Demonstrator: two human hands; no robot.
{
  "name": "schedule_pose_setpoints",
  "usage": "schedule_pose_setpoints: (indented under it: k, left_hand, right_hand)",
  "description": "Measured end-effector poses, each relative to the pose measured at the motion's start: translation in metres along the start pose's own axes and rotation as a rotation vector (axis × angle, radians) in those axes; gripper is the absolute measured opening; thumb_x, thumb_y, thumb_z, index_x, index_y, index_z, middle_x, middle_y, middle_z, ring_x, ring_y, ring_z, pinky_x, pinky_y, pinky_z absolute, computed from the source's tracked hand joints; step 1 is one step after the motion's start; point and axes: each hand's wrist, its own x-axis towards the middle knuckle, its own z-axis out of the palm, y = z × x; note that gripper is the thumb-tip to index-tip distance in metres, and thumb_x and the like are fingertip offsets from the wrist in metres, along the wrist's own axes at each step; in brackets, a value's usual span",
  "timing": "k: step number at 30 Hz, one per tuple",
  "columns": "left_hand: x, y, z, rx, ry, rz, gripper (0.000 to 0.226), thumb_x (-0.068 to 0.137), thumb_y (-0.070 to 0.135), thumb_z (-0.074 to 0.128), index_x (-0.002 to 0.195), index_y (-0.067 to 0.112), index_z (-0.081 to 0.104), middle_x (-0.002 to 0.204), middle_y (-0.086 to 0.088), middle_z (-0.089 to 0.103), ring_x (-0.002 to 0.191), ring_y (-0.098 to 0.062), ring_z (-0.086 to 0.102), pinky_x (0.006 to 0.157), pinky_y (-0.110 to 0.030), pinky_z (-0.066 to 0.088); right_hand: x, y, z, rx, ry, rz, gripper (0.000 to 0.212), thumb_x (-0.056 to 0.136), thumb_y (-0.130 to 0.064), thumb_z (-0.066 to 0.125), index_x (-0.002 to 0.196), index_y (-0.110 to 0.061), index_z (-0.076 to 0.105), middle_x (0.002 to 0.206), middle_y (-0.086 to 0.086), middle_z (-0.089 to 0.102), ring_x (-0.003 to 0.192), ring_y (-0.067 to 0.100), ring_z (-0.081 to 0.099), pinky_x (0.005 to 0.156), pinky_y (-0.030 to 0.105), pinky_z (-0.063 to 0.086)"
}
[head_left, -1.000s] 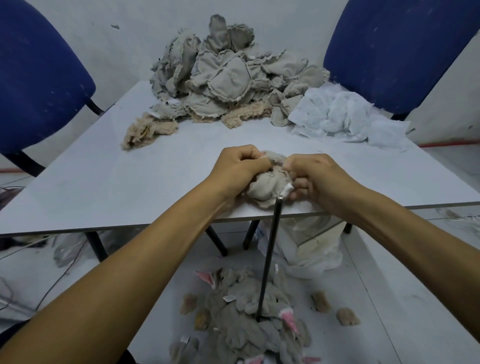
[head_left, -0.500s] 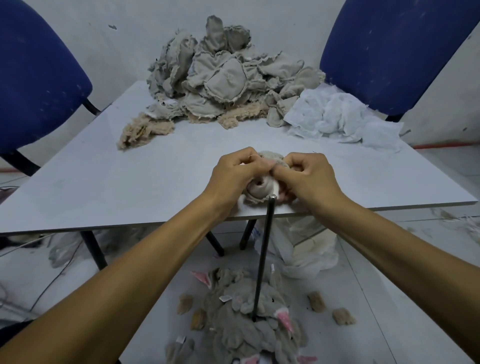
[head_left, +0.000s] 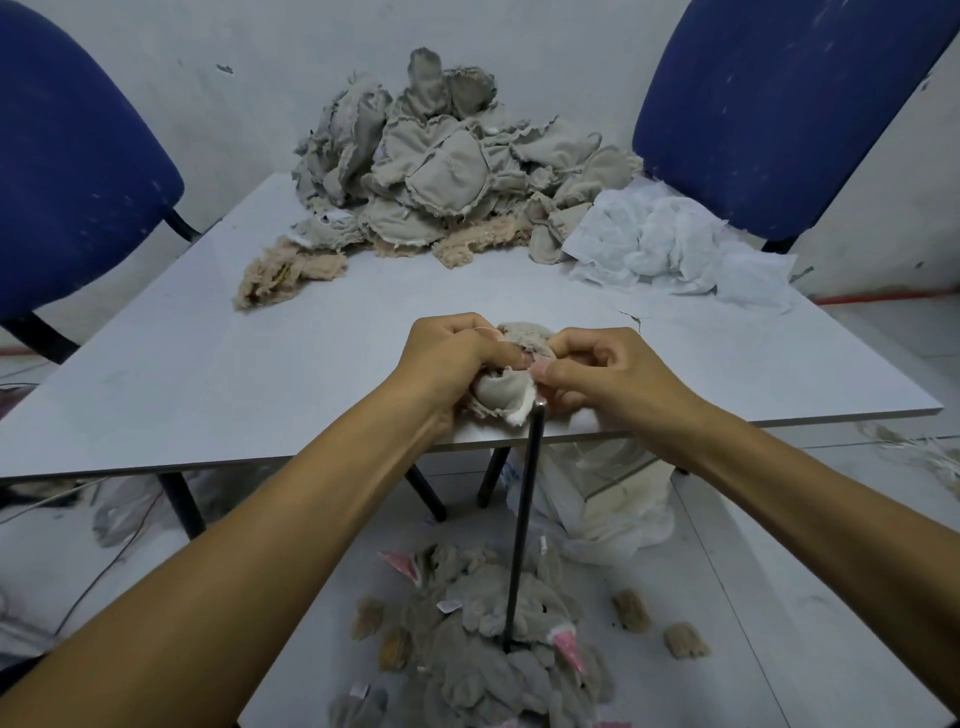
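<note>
We hold the small grey fabric shell (head_left: 506, 395) between both hands at the counter's (head_left: 260, 374) near edge. Our left hand (head_left: 452, 358) grips its left side with curled fingers; our right hand (head_left: 602, 374) pinches its right rim between thumb and forefinger. The shell sits just above the tip of the dark rod (head_left: 522, 525), which stands nearly upright from the floor pile (head_left: 483, 649), so the coming push likely runs down that axis. The shell looks bunched and frayed, with white fluff at its lower edge.
</note>
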Motion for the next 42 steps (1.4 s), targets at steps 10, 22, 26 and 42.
schedule_pose_setpoints:
  k: [10,22,26,42]
  left_hand:
    - [-0.006,0.005,-0.009,-0.216,-0.26,-0.08,0.023,0.083,0.002,0.06,0.067,0.014,0.05,0.065,-0.004,0.052,0.061,-0.017,0.049,0.059,-0.027,0.042]
    - [-0.004,0.0,0.001,0.025,-0.003,0.063,0.032,0.079,-0.005,0.063,0.054,0.014,0.052,0.051,0.0,0.046,0.049,-0.013,0.044,0.051,-0.022,0.037]
    - [-0.001,-0.005,0.007,0.083,0.118,0.085,0.031,0.073,0.008,0.069,0.048,0.018,0.054,0.051,-0.001,0.051,0.055,-0.018,0.049,0.058,-0.03,0.042]
    - [-0.01,0.001,-0.006,0.017,-0.185,0.043,0.031,0.083,-0.003,0.066,0.064,0.016,0.051,0.055,0.005,0.058,0.055,-0.012,0.058,0.052,-0.026,0.043]
  right_hand:
    - [0.013,-0.002,0.009,-0.112,0.167,0.035,0.022,0.088,-0.022,0.073,0.067,-0.018,0.067,0.062,0.005,0.06,0.06,0.015,0.058,0.061,0.03,0.051]
    - [0.01,-0.004,0.008,-0.031,0.084,0.081,0.015,0.089,-0.016,0.067,0.077,-0.006,0.066,0.067,0.007,0.063,0.065,0.015,0.062,0.066,0.031,0.056]
    - [0.0,-0.001,0.006,-0.219,-0.021,-0.01,0.019,0.081,-0.018,0.078,0.093,-0.009,0.067,0.076,0.008,0.066,0.073,0.018,0.062,0.076,0.034,0.052]
    - [0.01,-0.002,0.018,-0.227,0.228,0.035,0.02,0.073,-0.023,0.068,0.057,-0.021,0.058,0.049,-0.01,0.048,0.042,0.003,0.045,0.04,0.019,0.039]
